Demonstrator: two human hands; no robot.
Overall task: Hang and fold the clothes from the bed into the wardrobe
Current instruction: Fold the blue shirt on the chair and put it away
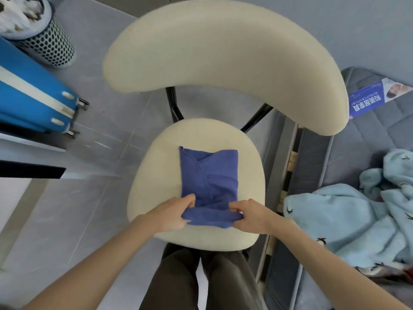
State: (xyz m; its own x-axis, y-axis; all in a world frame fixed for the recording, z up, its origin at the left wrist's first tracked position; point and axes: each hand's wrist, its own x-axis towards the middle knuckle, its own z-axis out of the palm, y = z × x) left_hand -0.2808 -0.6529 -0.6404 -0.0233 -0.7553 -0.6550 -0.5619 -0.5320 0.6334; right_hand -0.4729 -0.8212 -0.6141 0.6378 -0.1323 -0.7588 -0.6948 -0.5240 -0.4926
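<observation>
A blue garment (210,175), folded into a narrow strip, lies on the cream seat (156,175) of a chair right in front of me. My left hand (173,214) pinches the garment's near left corner. My right hand (249,217) pinches the near right corner. Between them the near end is lifted and rolled over toward the rest of the strip. On the bed (368,135) at the right lies a crumpled light-blue garment (348,220) with small dark prints.
The chair's curved cream backrest (223,59) arches across the top. A blue suitcase (33,97) lies at the left, with a perforated laundry basket (44,41) behind it. A blue leaflet (375,97) rests on the bed. Grey floor tiles surround the chair.
</observation>
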